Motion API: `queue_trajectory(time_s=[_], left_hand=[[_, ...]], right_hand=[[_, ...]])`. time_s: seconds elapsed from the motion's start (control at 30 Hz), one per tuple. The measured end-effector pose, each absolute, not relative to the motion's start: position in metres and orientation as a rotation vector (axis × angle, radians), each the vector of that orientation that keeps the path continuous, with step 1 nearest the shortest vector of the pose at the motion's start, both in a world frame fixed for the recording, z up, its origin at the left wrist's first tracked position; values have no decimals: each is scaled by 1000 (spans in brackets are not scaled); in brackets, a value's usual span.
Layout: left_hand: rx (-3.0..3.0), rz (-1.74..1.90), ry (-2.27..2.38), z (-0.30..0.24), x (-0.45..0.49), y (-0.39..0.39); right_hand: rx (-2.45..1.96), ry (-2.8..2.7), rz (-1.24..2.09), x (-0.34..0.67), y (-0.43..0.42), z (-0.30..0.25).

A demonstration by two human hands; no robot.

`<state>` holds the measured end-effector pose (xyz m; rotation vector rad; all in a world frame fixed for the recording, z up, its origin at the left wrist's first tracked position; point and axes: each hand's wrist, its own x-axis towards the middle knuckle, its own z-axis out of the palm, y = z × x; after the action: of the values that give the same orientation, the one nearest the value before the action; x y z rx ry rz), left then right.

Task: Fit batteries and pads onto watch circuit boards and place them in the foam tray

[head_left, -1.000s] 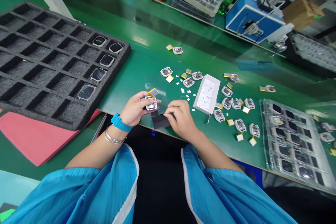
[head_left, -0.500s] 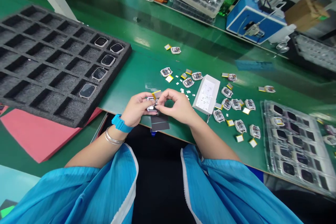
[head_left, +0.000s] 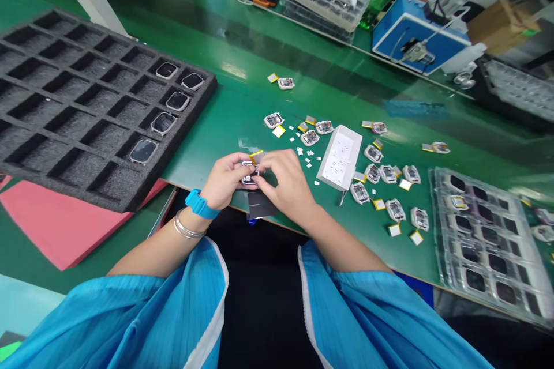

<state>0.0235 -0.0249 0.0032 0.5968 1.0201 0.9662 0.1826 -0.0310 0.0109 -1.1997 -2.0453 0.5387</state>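
Watch case (head_left: 248,179), partly covered by hands (head_left: 286,180)

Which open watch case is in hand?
The case gripped by the left hand, with the right hand at its right edge; no hand touches the other open cases.

The green bench (head_left: 234,104) carries a foam tray (head_left: 101,101) toward ten o'clock, a white box (head_left: 329,155) at three and clear trays (head_left: 445,233) toward four. Watch cases (head_left: 359,192) and cells (head_left: 278,131) spread from twelve to four, white tabs (head_left: 300,152) near three, a black sheet (head_left: 262,206) at six.
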Motion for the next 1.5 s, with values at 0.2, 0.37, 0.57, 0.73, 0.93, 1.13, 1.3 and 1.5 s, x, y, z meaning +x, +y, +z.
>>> queue_trajectory(time_s=[0.2, 0.37, 0.57, 0.73, 0.93, 1.13, 1.3, 1.5], left_hand=[[619, 889, 988, 4, 20, -26], [641, 806, 833, 3, 19, -25], [606, 848, 919, -1, 24, -22], [402, 794, 814, 5, 17, -22], [548, 910, 752, -1, 16, -29], [840, 1055, 672, -4, 17, -36], [916, 1036, 726, 5, -2, -41], [745, 855, 944, 39, -85, -7]], right_hand=[[-1315, -1581, 1095, 187, -21, -1], [-1290, -1608, 780, 187, -25, 3], [-1096, -1828, 446, 184, -31, 2], [-956, -2147, -20, 190, -37, 1], [-1020, -2110, 180, 194, -40, -1], [-1099, -1586, 1227, 183, -46, 1], [-1110, -1494, 1404, 170, -48, 7], [-1559, -2066, 1123, 183, 95, 34]])
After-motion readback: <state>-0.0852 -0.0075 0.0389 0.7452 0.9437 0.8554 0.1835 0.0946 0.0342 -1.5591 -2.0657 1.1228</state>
